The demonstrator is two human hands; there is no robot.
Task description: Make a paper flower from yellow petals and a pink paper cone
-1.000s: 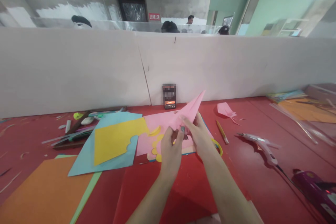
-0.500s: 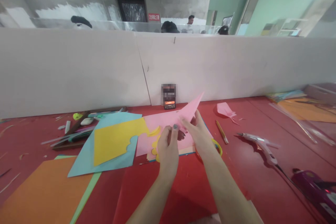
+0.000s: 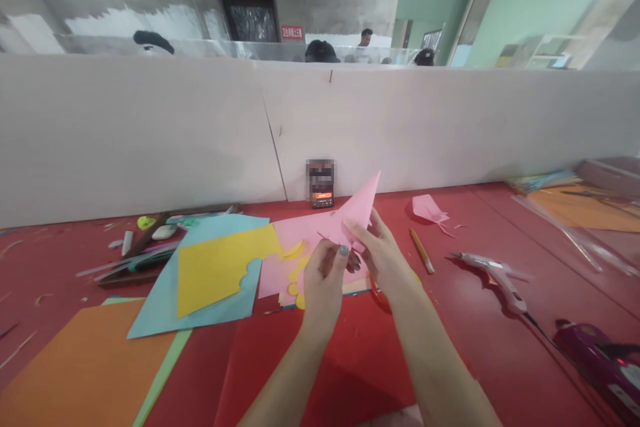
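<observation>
Holding a folded pink paper (image 3: 357, 212) above the middle of the table (image 3: 480, 340), you pinched its lower edge with your left hand (image 3: 324, 285), thumb and fingers closed on it. Your right hand (image 3: 385, 257) gripped it too, it seemed, though its fingertips were partly hidden. A yellow sheet (image 3: 217, 265) lay left of your hands, and a glue gun (image 3: 493, 272) toward the right edge.
</observation>
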